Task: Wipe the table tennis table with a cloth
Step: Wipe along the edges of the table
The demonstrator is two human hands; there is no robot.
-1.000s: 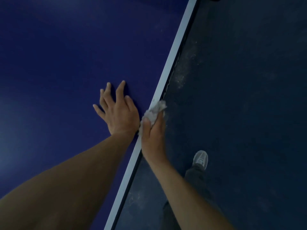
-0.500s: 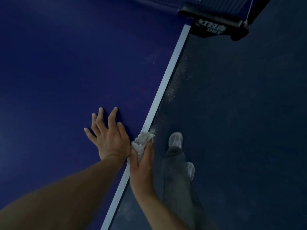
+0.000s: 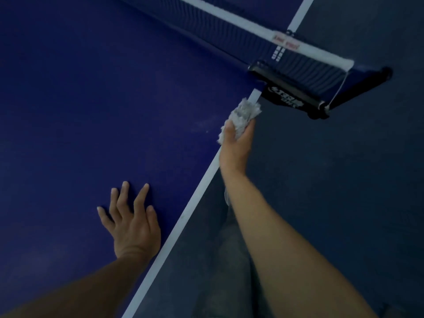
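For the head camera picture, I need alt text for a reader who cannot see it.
A person's right hand grips a crumpled white cloth at the white side edge of a blue table tennis table, just short of the black net clamp. The left hand rests flat on the tabletop.

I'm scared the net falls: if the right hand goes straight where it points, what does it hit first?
Probably the black net clamp ahead on the table edge, the right hand's cloth touching first; depth is unclear.
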